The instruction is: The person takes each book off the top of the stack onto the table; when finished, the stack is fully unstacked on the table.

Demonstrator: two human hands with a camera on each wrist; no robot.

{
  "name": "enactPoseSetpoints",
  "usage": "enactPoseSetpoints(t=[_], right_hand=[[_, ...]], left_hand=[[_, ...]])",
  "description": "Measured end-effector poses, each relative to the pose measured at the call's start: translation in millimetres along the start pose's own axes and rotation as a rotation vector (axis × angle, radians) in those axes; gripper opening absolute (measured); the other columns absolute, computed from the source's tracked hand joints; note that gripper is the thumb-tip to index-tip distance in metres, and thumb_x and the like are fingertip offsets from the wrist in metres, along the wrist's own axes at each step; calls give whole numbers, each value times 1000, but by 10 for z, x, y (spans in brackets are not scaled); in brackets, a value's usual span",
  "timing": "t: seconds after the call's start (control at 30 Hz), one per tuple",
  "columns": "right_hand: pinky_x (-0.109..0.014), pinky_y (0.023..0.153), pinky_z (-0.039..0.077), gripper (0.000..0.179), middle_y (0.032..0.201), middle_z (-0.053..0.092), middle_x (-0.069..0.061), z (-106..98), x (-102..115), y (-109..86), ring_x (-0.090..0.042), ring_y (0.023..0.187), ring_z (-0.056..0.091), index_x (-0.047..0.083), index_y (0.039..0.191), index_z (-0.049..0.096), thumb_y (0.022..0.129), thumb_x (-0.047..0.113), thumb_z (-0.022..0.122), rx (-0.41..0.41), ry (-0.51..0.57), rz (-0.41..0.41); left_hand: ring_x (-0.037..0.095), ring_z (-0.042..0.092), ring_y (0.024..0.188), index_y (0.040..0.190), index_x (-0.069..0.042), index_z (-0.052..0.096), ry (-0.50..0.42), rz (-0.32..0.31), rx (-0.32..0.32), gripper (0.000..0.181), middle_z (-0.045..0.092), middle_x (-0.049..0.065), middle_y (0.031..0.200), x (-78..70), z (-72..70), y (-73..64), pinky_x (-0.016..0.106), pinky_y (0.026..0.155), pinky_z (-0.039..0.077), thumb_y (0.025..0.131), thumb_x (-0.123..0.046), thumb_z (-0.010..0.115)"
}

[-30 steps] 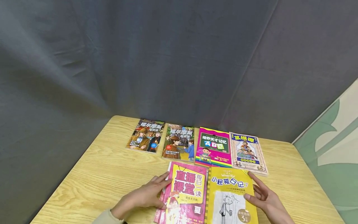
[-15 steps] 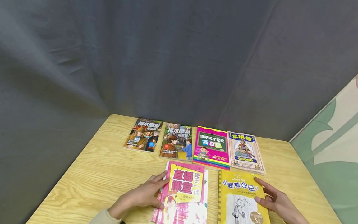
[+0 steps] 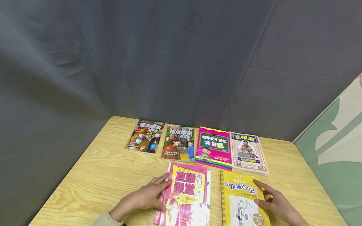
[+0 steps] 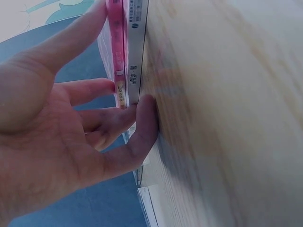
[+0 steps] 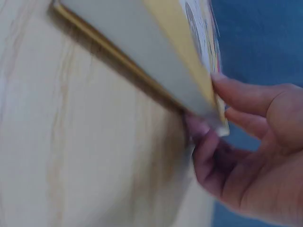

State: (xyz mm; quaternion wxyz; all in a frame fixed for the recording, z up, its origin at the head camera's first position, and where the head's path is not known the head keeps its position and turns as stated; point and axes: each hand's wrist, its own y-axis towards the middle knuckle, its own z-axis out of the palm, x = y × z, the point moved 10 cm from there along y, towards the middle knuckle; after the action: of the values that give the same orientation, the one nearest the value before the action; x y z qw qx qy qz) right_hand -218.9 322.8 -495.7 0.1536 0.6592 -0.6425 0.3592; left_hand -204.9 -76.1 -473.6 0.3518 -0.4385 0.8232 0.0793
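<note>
In the head view, my left hand (image 3: 147, 196) rests against the left edge of a small stack of books topped by a pink book (image 3: 186, 194). The left wrist view shows its thumb and fingertips along the spines of the pink book (image 4: 117, 47) and a white book (image 4: 134, 56) under it. To the right, my right hand (image 3: 278, 204) grips a thick yellow book (image 3: 237, 188) by its right edge. The thumb lies over the cover and the other fingers curl beneath. In the right wrist view, the yellow book (image 5: 137, 52) is raised along that side.
Behind, a row of books lies face up: a brown detective book (image 3: 145, 136), a green-toned one (image 3: 178, 142), a pink ABC book (image 3: 214, 149) and a cream book (image 3: 249, 153). A dark curtain (image 3: 175, 62) hangs behind the wooden table (image 3: 93, 175).
My right hand has drawn the yellow book rightward, away from the pink stack, so bare table shows between them. The white book's right edge now shows. My left hand has stayed at the stack.
</note>
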Motion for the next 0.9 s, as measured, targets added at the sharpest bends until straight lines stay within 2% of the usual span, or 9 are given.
enactPoseSetpoints(t=[0.07, 0.2, 0.33, 0.43, 0.53, 0.6, 0.73, 0.83, 0.9], right_hand=[[-27, 62, 47, 76, 100, 60, -9, -30, 67, 11, -15, 78, 53, -2, 143, 41, 83, 31, 75, -37, -142, 3], [-34, 61, 46, 75, 98, 55, -11, -70, 159, 17, -21, 77, 50, -3, 136, 49, 80, 39, 76, -83, -364, 83], [-48, 64, 52, 74, 105, 55, -22, -119, 389, -25, -36, 88, 55, -2, 137, 47, 81, 36, 76, -175, -467, 71], [-57, 70, 52, 76, 114, 54, -27, -84, 695, -60, -44, 98, 55, 1, 144, 39, 83, 29, 75, -254, -459, -26], [-57, 73, 52, 80, 119, 54, -26, 55, 1040, -95, -45, 102, 55, 6, 149, 32, 83, 22, 76, -306, -398, -157], [-57, 75, 53, 78, 123, 53, -24, 183, 1258, -115, -44, 105, 55, 8, 148, 34, 84, 21, 75, -325, -367, -227], [-56, 87, 51, 66, 133, 52, -16, 522, 1518, -108, -40, 116, 53, 12, 146, 42, 88, 22, 72, -257, -296, -286], [-56, 97, 45, 62, 139, 50, -13, 793, 1576, -60, -38, 124, 48, 16, 146, 43, 91, 31, 67, -168, -269, -313], [-58, 101, 40, 61, 141, 49, -13, 935, 1609, -42, -39, 127, 46, 16, 146, 44, 92, 38, 63, -129, -272, -365]], left_hand=[[48, 20, 139, 148, -6, 37, -5, 0, 0, 91, 14, 12, 160, 0, -6, 1, 62, 106, 29, 73, -33, 81], [47, 20, 139, 148, -6, 37, -9, -2, 2, 91, 14, 12, 160, 8, -4, 5, 62, 106, 29, 73, -33, 81], [45, 20, 140, 148, -7, 37, -6, 0, 9, 91, 14, 12, 160, 11, 8, 4, 60, 106, 31, 73, -35, 81], [44, 20, 140, 149, -7, 36, -3, 5, 9, 92, 13, 11, 160, 13, 8, -1, 60, 106, 32, 73, -35, 80], [42, 20, 140, 149, -7, 36, 0, 8, 7, 92, 12, 11, 161, 17, 1, -8, 58, 106, 32, 73, -36, 80], [43, 20, 140, 149, -7, 36, 0, 8, 6, 91, 12, 11, 161, 19, -6, -12, 59, 106, 32, 74, -36, 80], [42, 21, 140, 149, -8, 36, -3, 7, 11, 91, 12, 11, 161, 24, 3, -5, 59, 106, 33, 74, -35, 80], [39, 24, 139, 149, -8, 36, -7, 1, 11, 91, 13, 10, 161, 31, 14, 4, 57, 105, 35, 74, -35, 80], [37, 26, 138, 149, -9, 35, -13, -7, 12, 92, 13, 10, 160, 35, 18, 11, 56, 104, 38, 74, -35, 80]])
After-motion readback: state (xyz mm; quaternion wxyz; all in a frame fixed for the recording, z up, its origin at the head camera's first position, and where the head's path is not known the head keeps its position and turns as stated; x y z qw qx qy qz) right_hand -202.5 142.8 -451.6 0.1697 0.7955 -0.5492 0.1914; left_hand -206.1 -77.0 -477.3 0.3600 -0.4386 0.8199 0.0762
